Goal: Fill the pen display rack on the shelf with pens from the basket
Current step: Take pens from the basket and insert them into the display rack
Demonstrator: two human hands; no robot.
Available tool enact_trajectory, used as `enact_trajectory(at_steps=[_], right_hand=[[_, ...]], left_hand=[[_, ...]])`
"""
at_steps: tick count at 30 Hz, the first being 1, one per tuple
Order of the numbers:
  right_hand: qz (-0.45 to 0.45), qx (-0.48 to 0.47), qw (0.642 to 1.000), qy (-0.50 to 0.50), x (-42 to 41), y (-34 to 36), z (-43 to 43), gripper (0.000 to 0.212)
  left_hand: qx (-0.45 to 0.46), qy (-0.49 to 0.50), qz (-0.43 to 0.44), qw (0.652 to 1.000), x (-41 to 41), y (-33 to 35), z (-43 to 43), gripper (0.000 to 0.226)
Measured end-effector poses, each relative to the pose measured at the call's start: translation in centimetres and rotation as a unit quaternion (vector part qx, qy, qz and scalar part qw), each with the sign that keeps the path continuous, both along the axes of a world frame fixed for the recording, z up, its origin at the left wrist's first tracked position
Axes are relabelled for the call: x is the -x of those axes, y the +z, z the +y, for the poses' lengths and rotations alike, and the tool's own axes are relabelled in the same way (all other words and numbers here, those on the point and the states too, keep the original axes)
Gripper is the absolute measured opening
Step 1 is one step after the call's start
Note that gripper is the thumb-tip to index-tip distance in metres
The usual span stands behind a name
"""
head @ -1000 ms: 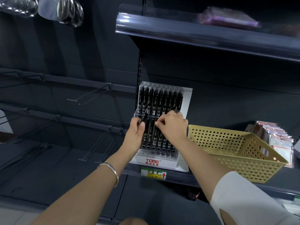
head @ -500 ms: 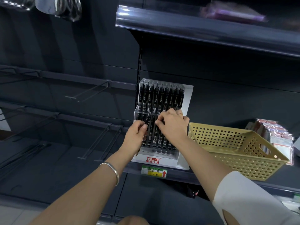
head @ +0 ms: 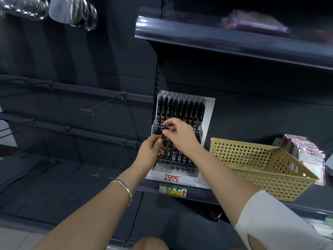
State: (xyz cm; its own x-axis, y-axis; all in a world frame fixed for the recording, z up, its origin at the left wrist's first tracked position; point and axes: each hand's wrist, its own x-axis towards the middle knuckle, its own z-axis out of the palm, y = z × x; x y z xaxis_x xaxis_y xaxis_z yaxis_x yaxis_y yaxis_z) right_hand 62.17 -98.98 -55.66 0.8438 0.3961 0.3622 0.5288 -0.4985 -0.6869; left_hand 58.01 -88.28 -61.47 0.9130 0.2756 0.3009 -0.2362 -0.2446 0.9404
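Rack location: We find the clear acrylic tiered pen display rack (head: 207, 120) with a white base standing on the dark grey metal shelf (head: 203, 193), just beside the basket.
Basket location: The mustard-yellow perforated plastic basket (head: 261, 184) sits on the same shelf, right of the rack. Its near wall hides the floor, so we cannot tell what pens it holds.
Left hand: The left hand (head: 150, 153) curls its fingers round the lower barrel of a slim black plastic pen (head: 163, 141). We cannot tell whether more pens lie in the palm.
Right hand: The right hand (head: 180, 136) pinches the upper end of the same pen between thumb and fingertips.
Pen position: The pen is tilted in front of the rack's middle tier, not seated.
Rack fill: The top tier carries a full row of black pens (head: 182, 109). The front holes (head: 173, 162) show open.
Step in hand: We judge this to be the placing of one pen into a slot.
Next move: We judge that the pen needs turning upright, lining up over a free hole and pressing down.
Brand: The white base reads "TOME" (head: 172, 176) in red. The smaller red characters beneath are too small to read.
Shelf label: A green-and-yellow price label (head: 173, 191) shows the handwritten characters 中性笔, a figure resembling 1.5 and a red upward arrow.
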Motion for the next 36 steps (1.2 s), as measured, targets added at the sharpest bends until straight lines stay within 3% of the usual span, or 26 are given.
enact_trajectory(at_steps=[11,17,24,30,36], right_hand=[[-0.145,0.108,0.976,-0.119,-0.2,1.4,-1.4,0.026],[-0.124,0.189,0.965,-0.135,-1.2,-1.1,-1.0,0.026],[-0.158,0.264,0.941,-0.143,-1.5,-2.4,-0.5,0.028],[-0.183,0.265,0.94,-0.112,-2.0,-2.6,-1.3,0.033],[-0.216,0.215,0.947,-0.102,-3.1,-2.7,-3.1,0.021]], left_hand=[[-0.009,0.03,0.027,0.999,0.3,-0.8,1.4,0.016],[-0.056,0.033,0.024,0.998,0.3,-1.3,1.9,0.017],[-0.132,0.025,0.048,0.99,-0.8,-1.8,1.5,0.02],[-0.18,0.037,0.063,0.981,-2.3,-1.6,-0.4,0.028],[-0.255,0.122,0.072,0.957,-3.2,-1.4,-1.4,0.02]])
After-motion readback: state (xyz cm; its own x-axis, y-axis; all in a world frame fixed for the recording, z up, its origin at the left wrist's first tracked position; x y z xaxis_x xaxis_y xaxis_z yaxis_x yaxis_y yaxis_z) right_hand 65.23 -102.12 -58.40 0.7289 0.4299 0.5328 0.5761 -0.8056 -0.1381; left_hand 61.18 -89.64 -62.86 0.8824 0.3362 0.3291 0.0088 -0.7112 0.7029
